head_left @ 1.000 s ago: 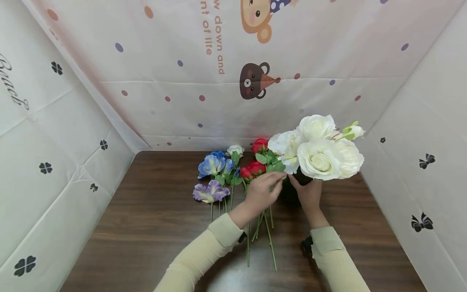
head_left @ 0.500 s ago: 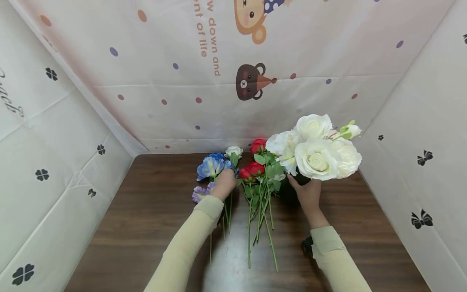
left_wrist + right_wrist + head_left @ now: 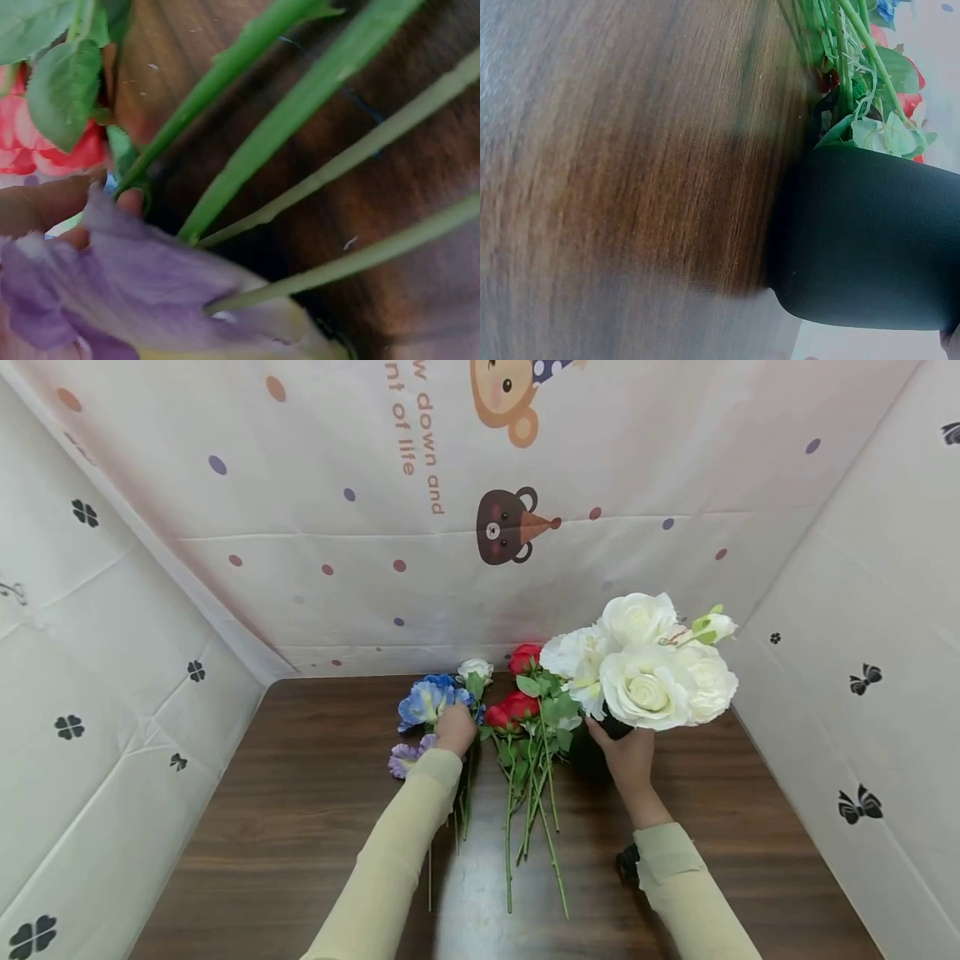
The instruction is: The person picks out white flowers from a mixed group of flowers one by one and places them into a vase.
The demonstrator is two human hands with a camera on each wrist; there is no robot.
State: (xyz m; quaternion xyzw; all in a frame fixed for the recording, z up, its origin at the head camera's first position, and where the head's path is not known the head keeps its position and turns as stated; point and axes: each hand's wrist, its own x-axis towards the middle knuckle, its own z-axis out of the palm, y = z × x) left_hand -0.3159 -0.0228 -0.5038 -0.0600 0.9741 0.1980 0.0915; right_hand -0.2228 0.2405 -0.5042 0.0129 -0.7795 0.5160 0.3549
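In the head view, my left hand [image 3: 456,729] is at the blue flowers [image 3: 426,702], partly covering a purple flower [image 3: 407,758]. The left wrist view shows its fingertips behind the purple petals [image 3: 142,262], pinching a green stem [image 3: 217,82]; which bloom that stem carries is hidden. My right hand [image 3: 628,760] grips the black vase [image 3: 617,727] near its top. Large white roses [image 3: 647,687] and a white bud [image 3: 714,627] stand out of the vase. From the right wrist, the dark vase body [image 3: 870,240] appears sideways, with a bit of hand at the frame's edge.
Between the hands lie red roses [image 3: 517,710] with long green stems [image 3: 555,860] pointing toward the front of the wooden table [image 3: 300,827]. A smaller white rose [image 3: 476,671] lies behind the blue flowers. Printed cloth walls [image 3: 315,610] enclose the back and sides.
My left hand has moved from beside the vase leftward to the blue and purple flowers, then stayed there. The right hand keeps holding the vase. The head view has shifted slightly.
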